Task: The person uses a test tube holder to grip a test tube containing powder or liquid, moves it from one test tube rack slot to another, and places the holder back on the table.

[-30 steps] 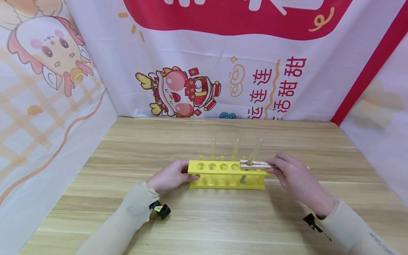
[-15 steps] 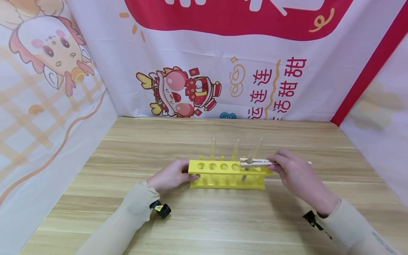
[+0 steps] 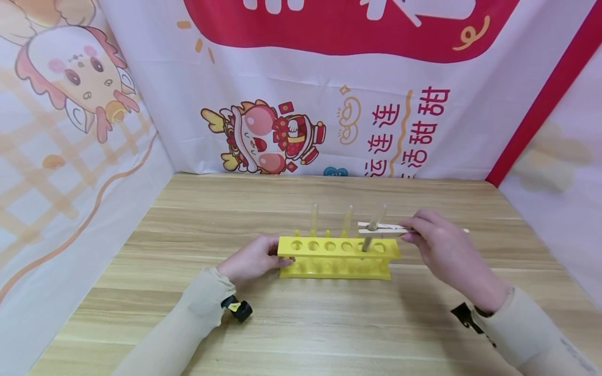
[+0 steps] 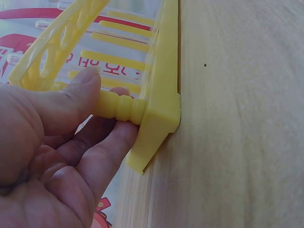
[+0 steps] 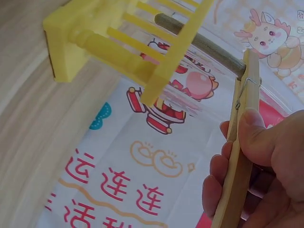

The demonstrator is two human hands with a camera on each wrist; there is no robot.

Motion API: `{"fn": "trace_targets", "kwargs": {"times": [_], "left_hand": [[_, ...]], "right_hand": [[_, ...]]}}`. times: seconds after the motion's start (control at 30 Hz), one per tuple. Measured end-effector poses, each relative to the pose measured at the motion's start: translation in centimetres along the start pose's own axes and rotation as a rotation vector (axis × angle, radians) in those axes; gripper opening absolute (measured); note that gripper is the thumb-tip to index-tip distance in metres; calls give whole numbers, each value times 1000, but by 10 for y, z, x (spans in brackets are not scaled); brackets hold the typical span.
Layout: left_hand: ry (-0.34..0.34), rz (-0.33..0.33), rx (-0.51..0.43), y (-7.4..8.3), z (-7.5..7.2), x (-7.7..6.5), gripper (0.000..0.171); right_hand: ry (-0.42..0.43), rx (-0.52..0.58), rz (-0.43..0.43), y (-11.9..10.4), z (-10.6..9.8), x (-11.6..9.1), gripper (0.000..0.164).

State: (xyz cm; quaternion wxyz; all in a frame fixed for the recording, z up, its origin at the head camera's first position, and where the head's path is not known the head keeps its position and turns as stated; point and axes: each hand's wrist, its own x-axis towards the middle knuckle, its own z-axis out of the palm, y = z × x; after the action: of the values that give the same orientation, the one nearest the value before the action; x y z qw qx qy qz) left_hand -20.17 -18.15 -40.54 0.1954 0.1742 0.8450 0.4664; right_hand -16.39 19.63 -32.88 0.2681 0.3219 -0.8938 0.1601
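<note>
My left hand (image 3: 249,258) holds the left end of a yellow test tube rack (image 3: 336,255). In the left wrist view, its thumb and fingers pinch the rack's rounded end post (image 4: 116,107). My right hand (image 3: 447,253) grips a wooden test tube clamp (image 5: 240,175) with a wire spring, thumb on top. The clamp's jaws are closed around a glass test tube (image 5: 209,47) with dark grey-brown contents in its lower part. This tube leans slightly, its lower end at a hole toward the rack's right side in the head view.
Two clear test tubes, one left (image 3: 314,219) and one right (image 3: 347,222), stand upside down over pegs along the rack's back. The rack stands on a wood-grain table (image 3: 301,324). Printed white cloth (image 3: 178,104) hangs behind the table and at its sides.
My right hand has lifted the clamp and test tube up from the rack's top, so the tube's lower end has risen to the hole. The left hand and rack have stayed put.
</note>
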Motion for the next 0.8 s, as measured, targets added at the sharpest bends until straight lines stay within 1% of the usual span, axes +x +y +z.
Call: {"fn": "trace_targets", "kwargs": {"times": [0.2, 0.4, 0.63, 0.8], "left_hand": [[8, 9, -4, -1, 1, 0, 28], [8, 6, -11, -1, 1, 1, 29], [0, 6, 3, 0, 1, 1, 30], [4, 20, -1, -1, 1, 1, 30]], "right_hand": [[35, -10, -24, -3, -12, 9, 26], [45, -38, -12, -7, -26, 16, 29], [89, -66, -20, -6, -44, 20, 33], [113, -85, -20, -2, -53, 19, 33]]}}
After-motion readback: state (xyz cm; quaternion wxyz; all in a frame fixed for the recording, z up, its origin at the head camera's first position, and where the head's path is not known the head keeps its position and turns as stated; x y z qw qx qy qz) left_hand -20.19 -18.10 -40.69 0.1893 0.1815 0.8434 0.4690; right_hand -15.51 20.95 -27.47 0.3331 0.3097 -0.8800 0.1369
